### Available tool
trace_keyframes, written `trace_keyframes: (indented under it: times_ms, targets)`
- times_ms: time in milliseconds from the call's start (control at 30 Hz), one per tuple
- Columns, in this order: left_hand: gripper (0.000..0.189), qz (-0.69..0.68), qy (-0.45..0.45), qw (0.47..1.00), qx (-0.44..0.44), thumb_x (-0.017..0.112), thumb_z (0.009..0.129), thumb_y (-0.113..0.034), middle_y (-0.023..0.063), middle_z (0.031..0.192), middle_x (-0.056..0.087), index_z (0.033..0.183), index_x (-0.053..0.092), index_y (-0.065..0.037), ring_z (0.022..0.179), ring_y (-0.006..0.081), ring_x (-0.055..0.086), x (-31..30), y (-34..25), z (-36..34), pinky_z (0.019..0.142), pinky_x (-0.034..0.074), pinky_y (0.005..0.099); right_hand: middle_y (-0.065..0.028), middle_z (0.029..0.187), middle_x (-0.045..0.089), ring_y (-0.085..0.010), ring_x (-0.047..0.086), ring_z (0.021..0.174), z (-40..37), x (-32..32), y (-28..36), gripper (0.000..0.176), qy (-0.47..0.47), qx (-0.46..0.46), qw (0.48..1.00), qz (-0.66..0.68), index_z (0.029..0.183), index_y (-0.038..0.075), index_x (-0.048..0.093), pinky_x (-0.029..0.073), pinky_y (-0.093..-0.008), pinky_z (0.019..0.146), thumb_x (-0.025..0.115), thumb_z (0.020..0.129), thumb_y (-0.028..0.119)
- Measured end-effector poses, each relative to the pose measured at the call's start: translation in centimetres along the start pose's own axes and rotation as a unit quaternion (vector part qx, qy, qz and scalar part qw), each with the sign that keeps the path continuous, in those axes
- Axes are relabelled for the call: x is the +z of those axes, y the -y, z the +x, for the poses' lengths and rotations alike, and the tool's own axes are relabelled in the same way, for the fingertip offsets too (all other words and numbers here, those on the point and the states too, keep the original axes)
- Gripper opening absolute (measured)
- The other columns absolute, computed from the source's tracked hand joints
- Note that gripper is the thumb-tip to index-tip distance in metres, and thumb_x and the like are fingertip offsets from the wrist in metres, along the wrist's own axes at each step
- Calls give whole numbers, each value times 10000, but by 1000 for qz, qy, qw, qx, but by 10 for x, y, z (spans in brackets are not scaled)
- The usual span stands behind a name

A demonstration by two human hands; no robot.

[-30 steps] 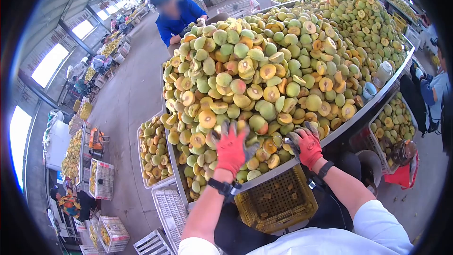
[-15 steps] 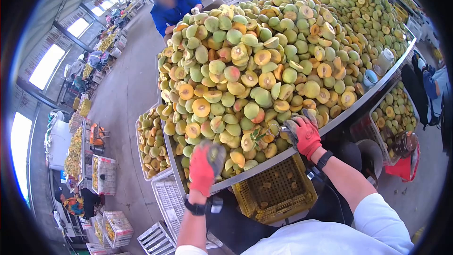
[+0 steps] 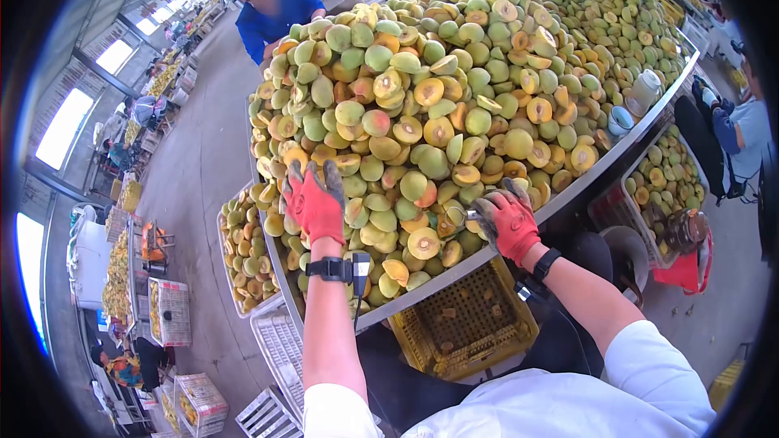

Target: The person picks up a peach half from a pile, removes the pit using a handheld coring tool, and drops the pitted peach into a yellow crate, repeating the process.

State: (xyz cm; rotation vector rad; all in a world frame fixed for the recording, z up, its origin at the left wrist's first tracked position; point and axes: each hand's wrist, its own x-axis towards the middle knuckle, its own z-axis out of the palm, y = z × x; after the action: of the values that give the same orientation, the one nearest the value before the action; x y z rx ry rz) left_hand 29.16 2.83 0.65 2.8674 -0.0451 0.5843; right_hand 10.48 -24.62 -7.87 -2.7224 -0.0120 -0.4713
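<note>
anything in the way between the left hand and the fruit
Nothing visible beyond its own glove: the left hand is right over the near left part of the fruit. Whether its fingertips touch any, I can't tell.

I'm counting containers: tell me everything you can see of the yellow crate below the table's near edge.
The yellow crate looks plastic, open-topped and grimy, with rows of holes through its floor and walls. A few brownish scraps lie inside. It sits below the table's near rim, between the wearer's legs; what supports it is hidden.
</note>
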Motion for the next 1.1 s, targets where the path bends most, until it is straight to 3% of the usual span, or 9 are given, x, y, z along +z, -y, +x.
trace_keyframes:
  times_ms: [133,333,467,600,667,733,800,933,1100]
  targets:
    - [393,3,47,993,-107,494,863,-210,165,1440,353,1249,538,-146,1282,428,355,22,-18,20,1032,300,506,-64,1075,573,-259,516,1103,1,-1,0,313,2,-2,1000,5,1106,148,593,245,-450,1081,581,802,224]
    - [681,-72,85,992,-64,576,821,-514,197,1446,328,1312,441,-63,1336,377,294,42,-6,6,1089,244,485,-63,1069,571,-251,519,1093,0,-2,1,298,-3,10,1000,15,1089,146,596,259,-451,1064,581,800,216]
    - [599,-109,-17,990,88,635,807,-422,177,1321,482,1253,480,-54,1272,340,391,40,8,-5,1064,292,437,-62,1070,569,-250,517,1097,1,-2,2,294,-3,-8,1000,4,1087,145,595,266,-447,1057,580,802,216]
    - [458,-204,96,965,136,684,783,-228,146,1166,549,1156,494,-41,1036,314,557,8,-23,-17,963,395,400,-59,1075,567,-247,509,1113,-2,4,-1,300,-17,-8,1000,-18,1091,148,593,260,-434,1065,583,800,218]
    - [446,-486,71,857,153,644,813,-186,111,1130,542,1196,463,-45,993,272,579,11,-21,-25,950,421,369,-58,1077,567,-246,506,1119,-3,8,-3,303,-27,-10,999,-17,1092,150,592,257,-430,1069,585,797,219]
    - [439,-491,63,859,130,607,830,-142,80,1116,519,1224,436,-53,965,226,584,-28,-17,-43,900,478,347,-57,1020,588,-264,542,1047,-2,11,-4,272,-59,-16,998,0,1039,143,622,279,-432,1050,616,774,203]
    - [445,-714,355,591,-121,591,833,-109,71,1132,516,1244,430,-60,955,215,590,-76,2,-65,826,533,344,-59,1020,587,-266,541,1048,-2,11,-6,276,-59,-21,998,-6,1040,140,622,287,-431,1044,617,771,202]
    - [430,-723,400,524,-207,596,849,-159,96,1103,580,1250,465,-74,870,243,639,-124,40,-120,686,558,302,-52,1078,576,-251,518,1098,-2,8,-3,291,-37,-11,999,-22,1081,146,607,304,-413,1044,579,793,182]
    - [655,-782,367,421,-278,372,918,-600,198,964,643,1236,487,-39,646,269,652,-149,47,-184,517,559,297,-77,1082,577,-275,528,1074,-1,3,0,312,-25,-19,999,-29,1092,126,605,358,-411,989,585,783,161]
